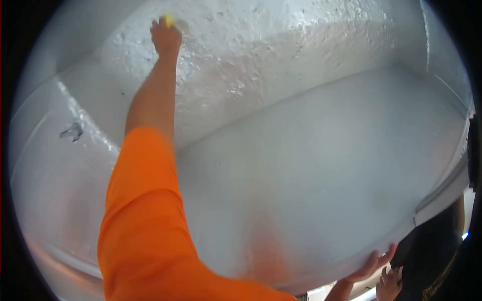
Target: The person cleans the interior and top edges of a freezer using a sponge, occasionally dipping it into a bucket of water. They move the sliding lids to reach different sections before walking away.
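Note:
My left arm, in an orange sleeve, stretches far into a large pale tub-like basin point(311, 145). Its hand point(165, 37) is closed around a small yellow sponge-like piece point(168, 21) against the wet, bubbly surface point(236, 55). At lower right, what appears to be my right hand point(369, 267) rests on the basin's rim with its fingers apart. Whose hand that is cannot be fully confirmed, because the forearm leaves the picture.
Another hand point(389, 285), seemingly a nearby person's, is close to the rim beside dark clothing point(427, 251). A small metal fitting point(72, 132) sits on the left side of the basin. The smooth near wall reflects orange.

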Demonstrator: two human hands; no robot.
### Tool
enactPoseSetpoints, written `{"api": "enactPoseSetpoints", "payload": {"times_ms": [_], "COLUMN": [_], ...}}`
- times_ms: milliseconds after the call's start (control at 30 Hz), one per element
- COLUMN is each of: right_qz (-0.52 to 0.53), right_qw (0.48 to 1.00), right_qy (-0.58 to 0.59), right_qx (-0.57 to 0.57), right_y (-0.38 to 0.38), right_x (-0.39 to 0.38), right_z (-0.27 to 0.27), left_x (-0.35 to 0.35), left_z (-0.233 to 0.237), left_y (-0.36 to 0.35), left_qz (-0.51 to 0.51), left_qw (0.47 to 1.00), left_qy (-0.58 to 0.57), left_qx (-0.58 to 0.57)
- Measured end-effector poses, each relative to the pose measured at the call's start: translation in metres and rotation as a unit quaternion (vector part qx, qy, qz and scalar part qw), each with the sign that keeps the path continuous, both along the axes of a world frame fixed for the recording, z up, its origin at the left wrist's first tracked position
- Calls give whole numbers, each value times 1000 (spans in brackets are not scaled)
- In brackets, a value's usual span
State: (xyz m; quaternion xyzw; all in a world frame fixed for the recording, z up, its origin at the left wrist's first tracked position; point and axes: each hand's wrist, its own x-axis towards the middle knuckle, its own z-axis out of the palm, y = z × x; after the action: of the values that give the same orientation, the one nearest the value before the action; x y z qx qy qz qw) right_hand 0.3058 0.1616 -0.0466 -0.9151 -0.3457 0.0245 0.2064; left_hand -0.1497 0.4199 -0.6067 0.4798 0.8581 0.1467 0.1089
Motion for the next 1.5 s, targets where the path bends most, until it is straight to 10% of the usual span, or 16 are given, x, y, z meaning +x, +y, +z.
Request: {"api": "enactPoseSetpoints", "payload": {"times_ms": [100,200,400,600,767,833,967,1033,1100,1167,1367,1500], "right_qz": [23,45,-5,19,33,57,142,114,86,331,61,307], "right_qw": [999,986,995,986,979,978,967,976,984,871,989,918], "right_qy": [35,-47,-37,-72,-96,-99,-113,-81,-46,-216,61,-82], "right_qx": [-29,-151,-96,-152,-175,-176,-179,-168,-147,-292,-122,-238], "right_y": [-9,-5,-1,-8,-4,-4,-18,-6,0,0,-8,7], "right_x": [8,9,-1,9,5,14,23,13,5,0,7,-11], "right_z": [13,29,7,20,19,20,22,19,9,10,15,3], "left_x": [57,110,176,125,45,70,170,207,230,239,144,-6], "left_z": [-39,-74,-27,-2,-63,-54,-75,-50,-55,-21,-11,-38], "left_y": [8,-96,-310,-136,62,71,-20,-117,-203,-253,-157,0], "left_qz": [-136,-284,-288,-123,-147,-236,-430,-438,-420,-432,-192,-105], "left_qw": [987,952,896,955,963,964,894,898,886,841,952,952], "left_qy": [-15,-17,-256,-192,37,116,-120,41,-185,-286,-231,94], "left_qx": [-82,113,-222,192,224,36,-15,-15,-59,-158,54,272]}}
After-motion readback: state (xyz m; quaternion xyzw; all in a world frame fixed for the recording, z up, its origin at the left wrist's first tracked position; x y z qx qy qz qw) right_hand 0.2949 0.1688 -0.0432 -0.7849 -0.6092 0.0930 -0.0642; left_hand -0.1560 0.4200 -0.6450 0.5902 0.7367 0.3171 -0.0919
